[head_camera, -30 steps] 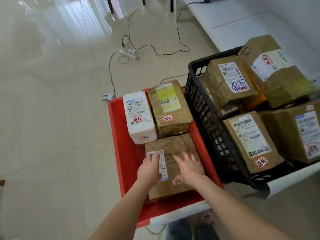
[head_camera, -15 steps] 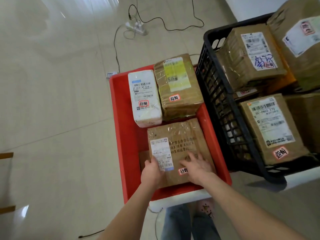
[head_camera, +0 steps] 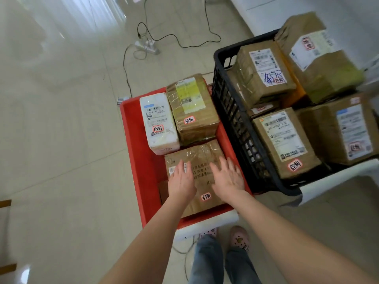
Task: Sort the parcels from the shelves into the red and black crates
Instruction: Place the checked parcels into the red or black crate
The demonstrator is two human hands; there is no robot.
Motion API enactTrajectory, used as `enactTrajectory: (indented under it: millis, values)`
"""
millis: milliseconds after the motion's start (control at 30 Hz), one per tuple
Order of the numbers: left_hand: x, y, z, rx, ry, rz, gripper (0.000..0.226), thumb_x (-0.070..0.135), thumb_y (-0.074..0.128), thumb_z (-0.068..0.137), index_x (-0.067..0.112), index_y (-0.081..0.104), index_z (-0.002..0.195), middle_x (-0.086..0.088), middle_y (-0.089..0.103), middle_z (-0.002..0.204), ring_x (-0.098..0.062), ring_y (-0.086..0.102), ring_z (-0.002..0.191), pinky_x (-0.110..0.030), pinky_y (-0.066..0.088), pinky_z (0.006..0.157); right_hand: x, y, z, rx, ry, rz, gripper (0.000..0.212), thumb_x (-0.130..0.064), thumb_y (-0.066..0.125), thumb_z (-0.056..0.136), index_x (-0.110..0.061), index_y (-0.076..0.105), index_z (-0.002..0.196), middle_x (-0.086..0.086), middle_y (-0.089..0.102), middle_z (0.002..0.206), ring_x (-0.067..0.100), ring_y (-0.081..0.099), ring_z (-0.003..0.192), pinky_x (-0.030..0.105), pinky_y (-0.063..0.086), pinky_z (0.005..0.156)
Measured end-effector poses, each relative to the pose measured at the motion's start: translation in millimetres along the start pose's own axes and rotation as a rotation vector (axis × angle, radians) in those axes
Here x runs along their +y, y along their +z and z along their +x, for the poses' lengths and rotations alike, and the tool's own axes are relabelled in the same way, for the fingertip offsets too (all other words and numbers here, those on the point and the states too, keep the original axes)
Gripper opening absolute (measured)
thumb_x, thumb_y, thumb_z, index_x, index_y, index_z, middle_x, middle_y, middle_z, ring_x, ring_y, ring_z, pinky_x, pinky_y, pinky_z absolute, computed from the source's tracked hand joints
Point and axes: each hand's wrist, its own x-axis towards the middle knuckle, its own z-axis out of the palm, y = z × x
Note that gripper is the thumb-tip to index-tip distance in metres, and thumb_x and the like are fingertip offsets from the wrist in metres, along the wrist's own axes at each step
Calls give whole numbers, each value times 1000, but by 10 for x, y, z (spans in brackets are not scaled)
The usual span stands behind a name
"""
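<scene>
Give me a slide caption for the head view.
Left hand and right hand rest flat on a brown parcel in the red crate, beside the black crate.

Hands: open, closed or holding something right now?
Left hand: open, fingers flat on the parcel.
Right hand: open, flat on the same parcel.

My left hand (head_camera: 181, 181) lay over most of the white label (head_camera: 171, 171) on the flat brown parcel (head_camera: 203, 152), and my right hand (head_camera: 227, 178) covered part of its printed text. In the black crate (head_camera: 231, 111), an orange item (head_camera: 293, 95) showed only as a sliver between the stacked parcels. The rightmost parcel (head_camera: 348, 132) ran past the edge of my view, its label smeared. The fine print on every label was too small to read.
</scene>
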Motion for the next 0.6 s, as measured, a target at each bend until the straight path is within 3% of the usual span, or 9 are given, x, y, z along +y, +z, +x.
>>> enactTrajectory:
  millis: [433, 600]
  values:
    - [1118, -1045, -273, 284, 392, 181, 75, 21, 58, 90, 16, 15, 152, -8, 18, 156, -25, 26, 141, -34, 38, 107, 752, -886, -950, 362, 127, 236, 55, -21, 53, 95, -25, 32, 146, 2, 24, 153, 23, 24, 139, 40, 41, 105]
    - [1884, -1082, -691, 307, 535, 242, 73, 22, 60, 89, 18, 19, 149, -9, 19, 155, -25, 28, 140, -35, 40, 105, 1336, -991, -1582, 423, 352, 335, 61, -28, 60, 91, -24, 30, 145, 4, 22, 152, 24, 24, 138, 38, 35, 107]
